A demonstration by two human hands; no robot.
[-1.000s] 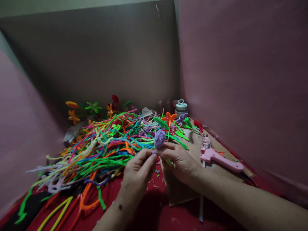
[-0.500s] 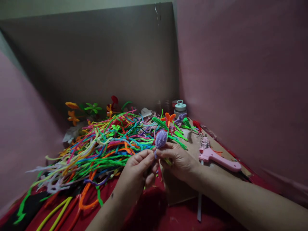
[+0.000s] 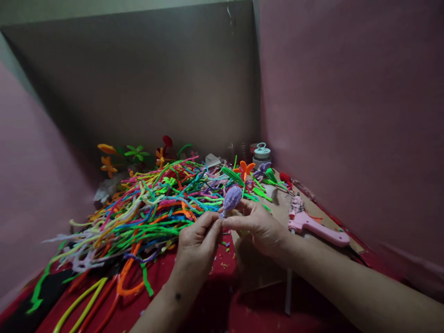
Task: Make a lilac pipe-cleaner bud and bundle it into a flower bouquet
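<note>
A fuzzy purple pipe-cleaner flower bud (image 3: 232, 199) stands tilted between my two hands, its narrow base pinched at the fingertips. My left hand (image 3: 201, 233) is closed, thumb and forefinger pressed at the base from the left. From the right, my right hand (image 3: 255, 224) pinches the same base, with the thumb in front and the other fingers curled behind the bud. Just left of the hands lies a large heap of colourful pipe cleaners (image 3: 152, 210).
A pink hot glue gun (image 3: 321, 229) rests on a cardboard sheet (image 3: 277, 203) at right. Behind it are an orange pipe-cleaner flower (image 3: 245, 169), green leaf pieces and a light-blue-lidded bottle (image 3: 262, 151). Scraps dot the red cloth (image 3: 222, 286). Walls close in at both sides.
The purple bud has leaned further to the right. My left hand has turned, its curled lower fingers now hidden behind it. The view has shifted slightly.
</note>
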